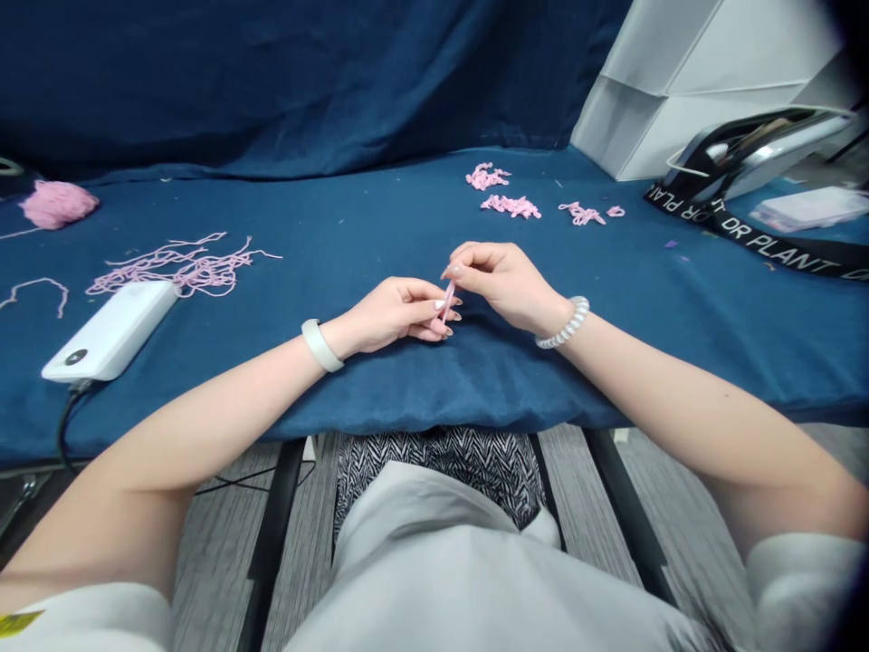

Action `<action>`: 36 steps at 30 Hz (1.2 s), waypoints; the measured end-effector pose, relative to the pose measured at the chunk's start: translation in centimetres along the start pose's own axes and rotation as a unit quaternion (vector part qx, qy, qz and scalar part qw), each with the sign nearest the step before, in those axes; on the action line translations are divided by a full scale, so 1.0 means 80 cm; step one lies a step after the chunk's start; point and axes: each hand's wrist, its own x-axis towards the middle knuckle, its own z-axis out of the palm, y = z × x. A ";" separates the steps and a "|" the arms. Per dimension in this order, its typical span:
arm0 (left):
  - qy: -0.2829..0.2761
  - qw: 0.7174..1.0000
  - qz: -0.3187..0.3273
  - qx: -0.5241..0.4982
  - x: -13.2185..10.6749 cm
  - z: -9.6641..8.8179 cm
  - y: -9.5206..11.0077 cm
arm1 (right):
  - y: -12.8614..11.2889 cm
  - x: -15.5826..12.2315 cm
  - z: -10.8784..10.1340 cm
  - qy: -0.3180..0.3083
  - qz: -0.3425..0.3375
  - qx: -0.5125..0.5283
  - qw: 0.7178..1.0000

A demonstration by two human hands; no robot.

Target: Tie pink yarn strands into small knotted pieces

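Note:
Both my hands meet over the near middle of the blue-covered table (pixel 380 226). A short piece of pink yarn (pixel 448 299) stretches between them. My left hand (pixel 397 312) pinches its lower end, fingers curled together, a white band on that wrist. My right hand (pixel 499 281) pinches the upper end with thumb and forefinger, a pearly coil bracelet on its wrist.
A tangle of cut pink yarn strands (pixel 173 267) and a pink yarn ball (pixel 58 204) lie at the left, beside a white power bank (pixel 112 330) with a cable. Small knotted pink pieces (pixel 510 206) sit at the back. A white paper bag (pixel 679 81) and a black lanyard (pixel 767 240) are at the right.

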 end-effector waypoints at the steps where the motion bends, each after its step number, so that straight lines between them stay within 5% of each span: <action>1: -0.010 1.000 -0.016 -0.004 -0.001 -0.001 0.001 | 0.000 0.000 0.000 0.000 -0.007 -0.011 1.000; 8: -0.074 0.993 -0.091 0.002 -0.002 -0.008 0.000 | -0.001 -0.004 0.008 -0.020 -0.030 -0.058 0.998; 20: 0.012 1.000 -0.013 0.009 -0.001 -0.002 0.006 | -0.009 -0.005 0.007 -0.010 -0.040 -0.094 0.995; 28: -0.030 0.998 0.046 0.009 -0.002 -0.004 0.008 | -0.013 -0.008 0.008 -0.025 -0.059 -0.116 0.991; 36: -0.051 0.998 0.032 0.013 -0.001 -0.010 0.008 | -0.011 -0.011 0.010 -0.006 -0.134 -0.184 0.974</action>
